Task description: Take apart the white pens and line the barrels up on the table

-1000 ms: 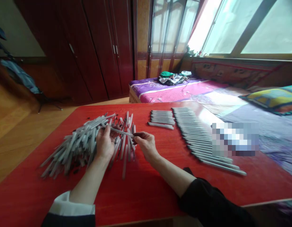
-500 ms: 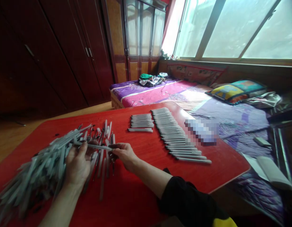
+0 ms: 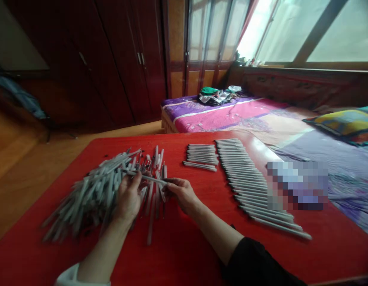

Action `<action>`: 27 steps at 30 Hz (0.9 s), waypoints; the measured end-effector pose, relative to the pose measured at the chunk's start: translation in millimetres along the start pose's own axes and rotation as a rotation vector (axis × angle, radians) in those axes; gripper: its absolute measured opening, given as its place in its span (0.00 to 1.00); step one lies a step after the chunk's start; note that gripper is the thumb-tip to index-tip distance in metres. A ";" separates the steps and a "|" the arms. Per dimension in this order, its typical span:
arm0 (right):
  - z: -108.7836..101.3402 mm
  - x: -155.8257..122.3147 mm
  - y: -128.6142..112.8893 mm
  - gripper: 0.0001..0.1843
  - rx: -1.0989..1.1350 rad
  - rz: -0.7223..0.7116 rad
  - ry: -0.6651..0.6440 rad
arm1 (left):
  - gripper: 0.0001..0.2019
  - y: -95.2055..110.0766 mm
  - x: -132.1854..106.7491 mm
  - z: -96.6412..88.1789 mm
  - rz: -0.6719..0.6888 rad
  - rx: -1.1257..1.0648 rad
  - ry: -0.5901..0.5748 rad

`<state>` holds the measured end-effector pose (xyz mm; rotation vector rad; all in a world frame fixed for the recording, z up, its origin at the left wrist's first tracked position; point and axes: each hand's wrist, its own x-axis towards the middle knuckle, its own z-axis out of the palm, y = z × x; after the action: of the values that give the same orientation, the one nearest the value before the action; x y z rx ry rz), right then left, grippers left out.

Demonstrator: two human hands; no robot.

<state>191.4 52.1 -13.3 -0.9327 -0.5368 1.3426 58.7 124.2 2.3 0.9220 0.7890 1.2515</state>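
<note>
My left hand [image 3: 128, 196] and my right hand [image 3: 181, 192] together hold one grey pen [image 3: 146, 178] level above the red table [image 3: 184, 242]. The left fingers pinch its left part; the right fingertips pinch its right end. Under and left of the hands lies a loose heap of grey pens [image 3: 91, 194], with a few more scattered between the hands. To the right, a long neat row of pens [image 3: 252, 186] runs along the table, with a short row of pens [image 3: 202, 155] beside it.
A blurred-out patch [image 3: 297, 184] sits at the table's right edge. Behind the table is a bed with a purple and pink cover [image 3: 225, 113], a bright pillow [image 3: 345, 123], dark wooden wardrobes [image 3: 106, 63] and a large window [image 3: 306, 31].
The view swung right and then back left. Both hands keep the same grip on the pen; the piles and rows have not moved.
</note>
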 end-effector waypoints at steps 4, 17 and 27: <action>-1.6 2.6 -1.6 0.16 0.011 0.018 0.014 | 0.15 1.8 -1.1 1.4 -0.027 -0.033 0.002; -5.5 4.2 1.0 0.17 -0.113 -0.027 0.042 | 0.12 -1.3 -0.8 0.7 -0.042 -0.031 -0.004; -10.9 10.0 -2.9 0.17 0.027 0.053 0.021 | 0.13 -0.5 2.4 -0.6 -0.125 -0.154 -0.071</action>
<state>203.6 59.1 -18.6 -0.9434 -0.4792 1.3826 58.7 126.6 1.6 0.7761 0.6742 1.1470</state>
